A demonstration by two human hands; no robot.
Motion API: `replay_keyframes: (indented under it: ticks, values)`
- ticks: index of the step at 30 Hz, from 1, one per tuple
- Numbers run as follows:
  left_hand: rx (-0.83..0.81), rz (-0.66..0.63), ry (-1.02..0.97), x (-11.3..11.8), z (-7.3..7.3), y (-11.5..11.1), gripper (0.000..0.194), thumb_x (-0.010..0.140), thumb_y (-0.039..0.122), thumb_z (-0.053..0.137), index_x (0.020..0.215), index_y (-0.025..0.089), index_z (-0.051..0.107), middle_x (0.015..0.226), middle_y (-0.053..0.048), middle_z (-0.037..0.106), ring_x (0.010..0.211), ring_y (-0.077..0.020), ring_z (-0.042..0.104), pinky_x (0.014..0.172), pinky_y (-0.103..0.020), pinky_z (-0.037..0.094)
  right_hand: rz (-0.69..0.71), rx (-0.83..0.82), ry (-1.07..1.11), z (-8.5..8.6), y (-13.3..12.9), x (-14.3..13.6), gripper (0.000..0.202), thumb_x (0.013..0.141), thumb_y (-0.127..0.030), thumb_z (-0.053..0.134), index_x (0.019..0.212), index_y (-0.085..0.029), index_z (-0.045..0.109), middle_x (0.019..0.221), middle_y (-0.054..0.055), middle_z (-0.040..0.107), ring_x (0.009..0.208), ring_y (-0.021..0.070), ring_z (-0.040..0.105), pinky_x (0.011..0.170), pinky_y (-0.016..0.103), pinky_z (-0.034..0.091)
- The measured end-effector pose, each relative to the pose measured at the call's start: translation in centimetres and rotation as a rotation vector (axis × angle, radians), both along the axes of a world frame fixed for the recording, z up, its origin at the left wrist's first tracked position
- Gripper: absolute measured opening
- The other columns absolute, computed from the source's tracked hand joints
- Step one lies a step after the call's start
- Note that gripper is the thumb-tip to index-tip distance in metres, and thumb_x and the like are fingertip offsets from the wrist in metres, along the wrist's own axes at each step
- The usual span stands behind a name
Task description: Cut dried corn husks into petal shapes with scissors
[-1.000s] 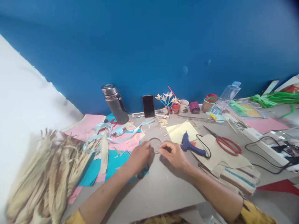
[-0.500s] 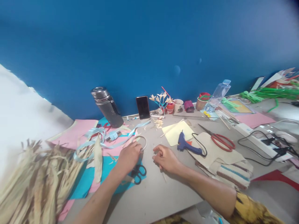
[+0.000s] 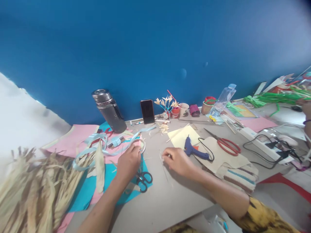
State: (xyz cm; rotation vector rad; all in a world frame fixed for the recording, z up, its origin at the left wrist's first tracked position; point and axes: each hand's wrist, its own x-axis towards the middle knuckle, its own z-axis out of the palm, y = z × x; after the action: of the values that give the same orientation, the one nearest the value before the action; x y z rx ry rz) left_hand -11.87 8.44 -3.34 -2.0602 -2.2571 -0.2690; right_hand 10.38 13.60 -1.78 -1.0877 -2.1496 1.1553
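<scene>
My left hand (image 3: 130, 160) is closed over the blue and pink sheets, its fingertips beside a pale ring of tape (image 3: 143, 146); what it pinches is too small to name. Black-handled scissors (image 3: 144, 182) lie just below and right of it. Over the grey table, my right hand (image 3: 177, 160) has its fingertips pinched together at a thin pale strand (image 3: 165, 171), which slants down toward the front. A blue glue gun (image 3: 194, 150) rests right of this hand, partly on a yellow sheet (image 3: 184, 135).
Dried husks (image 3: 36, 191) fill the left side. A flask (image 3: 109, 111), a phone (image 3: 147, 111) and a husk-flower stem (image 3: 166, 105) stand by the wall. Red-handled scissors (image 3: 228, 146) and a power strip (image 3: 262, 145) lie right. Another person's hand (image 3: 305, 105) shows at the right edge.
My left hand has moved left and a little down, away from the tape ring. My right hand has shifted slightly, and the strand by it shows more. A person's hand has appeared at the right edge.
</scene>
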Motion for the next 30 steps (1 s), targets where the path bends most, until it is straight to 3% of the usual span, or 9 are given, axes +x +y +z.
replay_keyframes:
  ticks: [3, 6, 9, 14, 17, 20, 26, 30]
  values:
    - [0.0, -0.039, -0.025, 0.5, 0.4, -0.1, 0.027, 0.097, 0.02, 0.035, 0.089, 0.022, 0.061, 0.102, -0.007, 0.068, 0.104, -0.0206, 0.06, 0.083, -0.029, 0.043, -0.037, -0.085, 0.05, 0.7, 1.4, 1.2, 0.012, 0.082, -0.022, 0.054, 0.075, -0.018, 0.062, 0.06, -0.003, 0.061, 0.047, 0.0109, 0.058, 0.051, 0.021, 0.042]
    - [0.007, -0.067, -0.075, 0.9, 0.6, -0.3, 0.026, 0.095, 0.018, 0.035, 0.099, 0.021, 0.061, 0.104, -0.008, 0.068, 0.107, -0.0221, 0.06, 0.085, -0.031, 0.042, -0.112, -0.086, 0.074, 1.3, 3.2, 2.2, 0.011, 0.08, -0.026, 0.056, 0.076, -0.018, 0.063, 0.065, -0.002, 0.064, 0.045, 0.0102, 0.056, 0.048, 0.021, 0.041]
    - [-0.002, -0.035, -0.11, 1.3, 0.6, -0.5, 0.025, 0.095, 0.02, 0.034, 0.101, 0.019, 0.058, 0.098, -0.007, 0.068, 0.096, -0.0225, 0.063, 0.076, -0.031, 0.041, -0.179, 0.063, -0.005, 3.2, 5.0, 2.6, 0.015, 0.081, -0.028, 0.056, 0.076, -0.018, 0.066, 0.066, -0.001, 0.066, 0.048, 0.0112, 0.056, 0.05, 0.021, 0.039]
    - [-0.016, 0.03, -0.114, 1.6, 0.6, -0.8, 0.023, 0.095, 0.023, 0.033, 0.086, 0.021, 0.053, 0.076, -0.004, 0.063, 0.074, -0.0214, 0.061, 0.063, -0.032, 0.033, -0.24, 0.443, -0.291, 8.4, 7.2, 3.6, 0.018, 0.082, -0.03, 0.057, 0.078, -0.02, 0.072, 0.07, 0.001, 0.069, 0.06, 0.0135, 0.057, 0.055, 0.023, 0.033]
    - [-0.012, 0.045, -0.102, 1.3, 0.7, -0.7, 0.023, 0.095, 0.022, 0.032, 0.085, 0.022, 0.053, 0.075, -0.003, 0.063, 0.072, -0.0204, 0.06, 0.062, -0.032, 0.031, -0.291, 0.517, -0.31, 10.5, 7.4, 5.0, 0.021, 0.083, -0.034, 0.058, 0.079, -0.019, 0.072, 0.068, 0.002, 0.068, 0.058, 0.013, 0.055, 0.053, 0.024, 0.032]
    - [-0.025, 0.054, -0.104, 1.0, 0.7, -0.6, 0.023, 0.096, 0.024, 0.033, 0.084, 0.022, 0.053, 0.078, -0.003, 0.064, 0.074, -0.0197, 0.061, 0.062, -0.032, 0.031, -0.302, 0.465, -0.278, 10.5, 6.9, 6.7, 0.023, 0.084, -0.035, 0.057, 0.077, -0.018, 0.071, 0.065, 0.002, 0.067, 0.054, 0.0124, 0.053, 0.052, 0.024, 0.033]
    - [-0.086, 0.038, -0.129, 1.0, 0.5, -0.4, 0.019, 0.094, 0.022, 0.036, 0.093, 0.021, 0.055, 0.086, -0.004, 0.068, 0.078, -0.0207, 0.063, 0.062, -0.031, 0.032, -0.255, 0.332, -0.327, 7.4, 5.7, 9.5, 0.024, 0.083, -0.037, 0.057, 0.075, -0.018, 0.07, 0.065, 0.002, 0.067, 0.055, 0.0131, 0.055, 0.052, 0.024, 0.036]
    - [-0.015, 0.039, -0.172, 0.8, 0.1, -0.5, 0.018, 0.09, 0.016, 0.039, 0.095, 0.022, 0.055, 0.09, -0.004, 0.066, 0.083, -0.0208, 0.062, 0.066, -0.03, 0.037, -0.284, 0.254, -0.306, 6.8, 4.1, 10.9, 0.026, 0.084, -0.04, 0.056, 0.077, -0.019, 0.07, 0.065, 0.001, 0.067, 0.053, 0.0139, 0.057, 0.051, 0.024, 0.038]
